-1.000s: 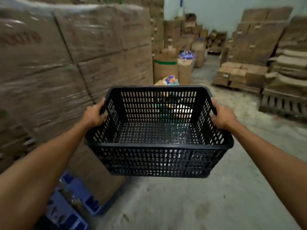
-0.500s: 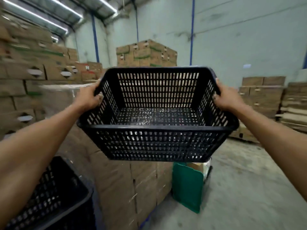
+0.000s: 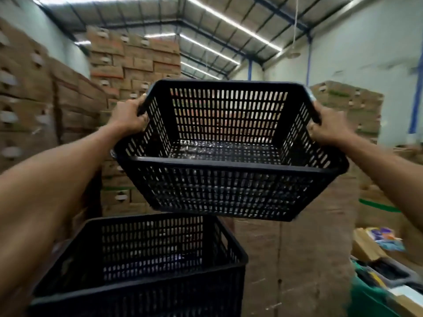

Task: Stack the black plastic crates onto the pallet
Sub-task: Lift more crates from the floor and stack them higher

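I hold an empty black plastic crate (image 3: 229, 186) with slotted walls up in the air at chest height, tilted slightly down to the right. My left hand (image 3: 129, 118) grips its left rim and my right hand (image 3: 327, 128) grips its right rim. Below it and to the left stands a second black crate (image 3: 146, 289), open side up, the top of a stack whose lower part is out of view. The held crate hangs above that crate's far right corner without touching it. No pallet is visible.
Tall stacks of cardboard boxes (image 3: 128, 62) rise on the left and behind. A wrapped brown block of boxes (image 3: 297, 259) stands just behind the crates. Open boxes with coloured goods (image 3: 384, 241) and a green box (image 3: 370, 300) sit at the lower right.
I have raised the crate and turned left with it. The stacked crate, earlier only a corner at the lower left, now lies directly under the held one.
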